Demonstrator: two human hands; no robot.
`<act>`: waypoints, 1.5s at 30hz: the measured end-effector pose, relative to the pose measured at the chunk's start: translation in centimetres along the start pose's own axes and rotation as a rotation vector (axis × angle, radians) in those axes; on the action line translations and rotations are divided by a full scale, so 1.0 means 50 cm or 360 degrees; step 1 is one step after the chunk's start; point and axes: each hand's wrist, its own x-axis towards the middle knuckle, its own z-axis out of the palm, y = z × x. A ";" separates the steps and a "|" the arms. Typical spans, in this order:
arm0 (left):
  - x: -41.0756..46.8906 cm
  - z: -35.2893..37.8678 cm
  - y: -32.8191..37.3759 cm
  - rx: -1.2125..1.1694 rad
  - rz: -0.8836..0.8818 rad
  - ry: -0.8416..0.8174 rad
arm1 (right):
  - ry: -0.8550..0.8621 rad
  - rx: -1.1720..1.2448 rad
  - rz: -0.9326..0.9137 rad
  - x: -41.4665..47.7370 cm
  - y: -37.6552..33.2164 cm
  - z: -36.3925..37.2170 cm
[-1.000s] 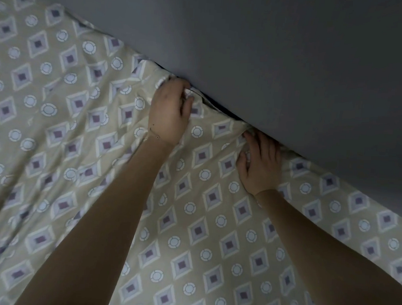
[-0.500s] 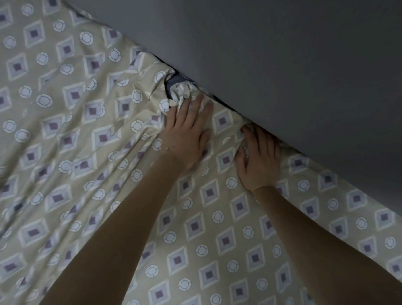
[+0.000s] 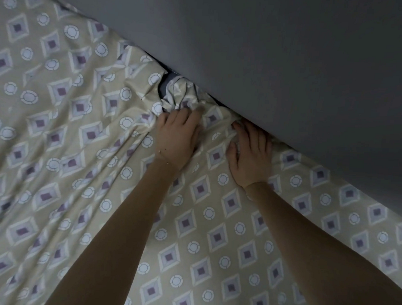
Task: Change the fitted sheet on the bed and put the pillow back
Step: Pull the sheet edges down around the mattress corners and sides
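Beige fitted sheet with grey-purple diamond and white circle print (image 3: 85, 147) covers the bed up to the plain grey wall (image 3: 292, 52). Left hand (image 3: 176, 139) lies palm down on the sheet, fingertips (image 3: 185, 111) at a bunched wad of sheet edge (image 3: 179, 96) beside a dark gap at the wall. Right hand (image 3: 249, 156) presses flat near the wall, fingers spread, possibly pinching a fold, hard to tell. Hands close together, not touching. Wrinkles fan leftward.
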 end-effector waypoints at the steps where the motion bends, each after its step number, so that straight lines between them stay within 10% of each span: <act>1: 0.002 -0.002 0.001 -0.0005 -0.0025 -0.0056 | 0.0000 0.0001 0.0001 0.000 -0.001 -0.001; 12: 0.050 0.030 -0.016 0.0255 -0.0076 -0.0459 | -0.0014 0.0010 0.0085 -0.004 0.001 0.000; 22: 0.072 0.021 -0.085 -0.0451 0.0163 0.0020 | -0.0147 -0.0034 0.0101 0.004 -0.006 -0.012; 45: 0.066 0.028 -0.080 -0.0514 -0.0019 0.0007 | -0.0365 -0.0043 0.0087 0.013 -0.013 -0.025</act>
